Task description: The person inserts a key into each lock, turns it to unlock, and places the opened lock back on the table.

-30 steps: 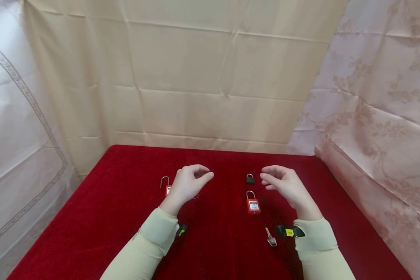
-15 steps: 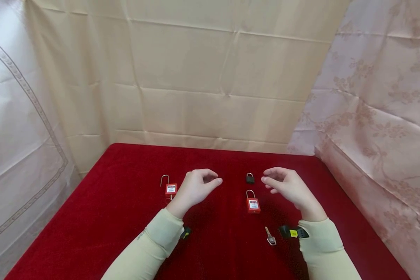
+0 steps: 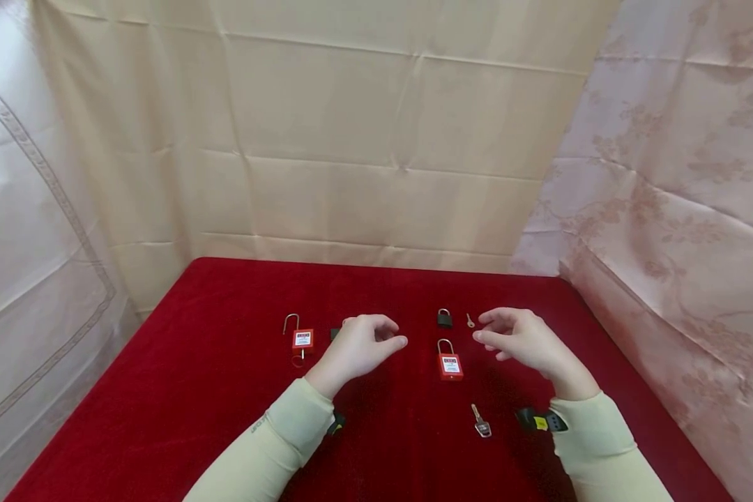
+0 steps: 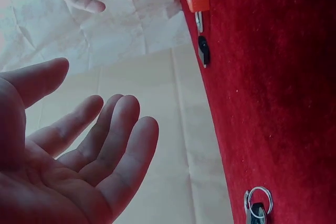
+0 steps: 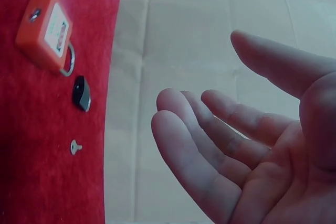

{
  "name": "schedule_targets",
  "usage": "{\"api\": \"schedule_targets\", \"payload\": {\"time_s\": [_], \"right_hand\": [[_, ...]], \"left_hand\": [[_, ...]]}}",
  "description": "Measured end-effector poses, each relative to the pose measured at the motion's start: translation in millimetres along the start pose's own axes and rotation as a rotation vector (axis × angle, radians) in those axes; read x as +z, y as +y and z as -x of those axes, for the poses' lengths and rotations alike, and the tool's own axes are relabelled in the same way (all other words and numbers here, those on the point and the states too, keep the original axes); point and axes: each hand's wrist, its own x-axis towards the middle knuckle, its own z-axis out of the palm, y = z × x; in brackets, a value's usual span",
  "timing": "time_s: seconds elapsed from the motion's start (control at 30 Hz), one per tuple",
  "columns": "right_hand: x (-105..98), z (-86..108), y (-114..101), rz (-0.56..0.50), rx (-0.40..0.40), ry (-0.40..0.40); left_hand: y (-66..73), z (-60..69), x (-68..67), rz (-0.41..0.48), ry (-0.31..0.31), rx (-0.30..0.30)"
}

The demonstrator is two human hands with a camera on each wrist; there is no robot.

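Observation:
My left hand (image 3: pixel 359 350) hovers above the table, fingers loosely bent and holding nothing. It partly hides a dark padlock (image 3: pixel 335 334), whose key ring (image 4: pixel 271 201) shows in the left wrist view. Left of that hand lies a red padlock (image 3: pixel 303 339) with its shackle swung out and a ringed key at its base. My right hand (image 3: pixel 526 343), also holding nothing, hangs nearest a small key (image 3: pixel 470 321). Beside that key is a small black padlock (image 3: pixel 444 320). A second red padlock (image 3: pixel 450 367) with a raised shackle lies nearer me, and a larger key (image 3: pixel 481 422) nearer still.
Red velvety cloth (image 3: pixel 226 390) covers the table. A creased beige curtain (image 3: pixel 376 139) hangs behind its far edge. Pale patterned cloth (image 3: pixel 678 181) borders the right side, and white cloth (image 3: pixel 31 244) the left.
Both hands have drifted right and slightly toward the person. The left red padlock, partly covered before, now shows fully, and the small key by the right hand has come into sight.

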Motion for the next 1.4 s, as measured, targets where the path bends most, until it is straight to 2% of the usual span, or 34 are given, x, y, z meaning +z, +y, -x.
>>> {"api": "schedule_targets", "payload": {"time_s": [0.17,0.47,0.73,0.97,1.2,1.4], "right_hand": [[3.8,4.0,0.7,0.043,0.011,-0.027],[17.5,7.0,5.0,0.092,0.049,-0.078],[31.6,11.7,9.2,0.134,0.084,-0.176],[38.4,16.8,13.5,0.142,0.123,-0.23],[44.1,22.8,16.7,0.149,0.105,-0.303],[48.1,25.5,19.0,0.176,0.094,-0.323]], "left_hand": [[2.1,-1.5,6.7,-0.051,-0.027,0.022],[6.5,-3.3,16.1,-0.112,-0.077,0.008],[5.1,-6.1,19.7,-0.151,-0.11,0.009],[2.8,-6.3,21.1,-0.188,-0.144,0.014],[0.0,-6.5,21.0,-0.22,-0.164,0.007],[-0.9,-6.5,22.3,-0.24,-0.188,-0.019]]}}
